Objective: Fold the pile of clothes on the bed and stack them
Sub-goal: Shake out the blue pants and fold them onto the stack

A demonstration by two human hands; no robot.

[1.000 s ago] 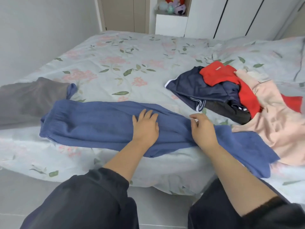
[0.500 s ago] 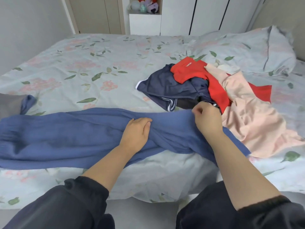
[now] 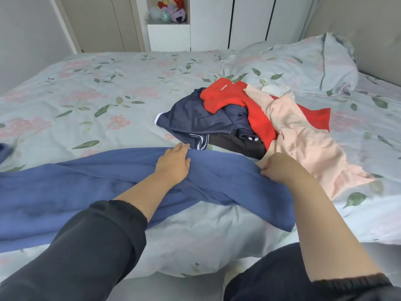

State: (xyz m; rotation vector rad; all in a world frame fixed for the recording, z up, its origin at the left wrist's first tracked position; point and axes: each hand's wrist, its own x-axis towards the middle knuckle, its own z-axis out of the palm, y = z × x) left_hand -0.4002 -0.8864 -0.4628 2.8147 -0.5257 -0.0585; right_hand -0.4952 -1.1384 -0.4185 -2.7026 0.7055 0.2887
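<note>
Long blue trousers (image 3: pixel 71 187) lie across the near edge of the bed (image 3: pixel 108 88), stretching off to the left. My left hand (image 3: pixel 173 164) rests flat on their upper edge with fingers straight. My right hand (image 3: pixel 280 168) grips a bunched fold of the blue cloth near its right end, fingers curled. Just behind lies the unfolded pile: a navy garment (image 3: pixel 191 120), a red one (image 3: pixel 230 98), a pale pink one (image 3: pixel 308 140) and a dark piece (image 3: pixel 236 142).
The floral bedspread runs back to a pillow (image 3: pixel 303 61) at the far right. White wardrobe doors (image 3: pixel 249 20) and a shelf with soft toys (image 3: pixel 171 11) stand behind the bed. Floor shows below the bed's near edge.
My view has shifted right, so the grey garment at the left is out of sight. My left hand slid up to the trousers' far edge and flattened. My right hand gathered the cloth.
</note>
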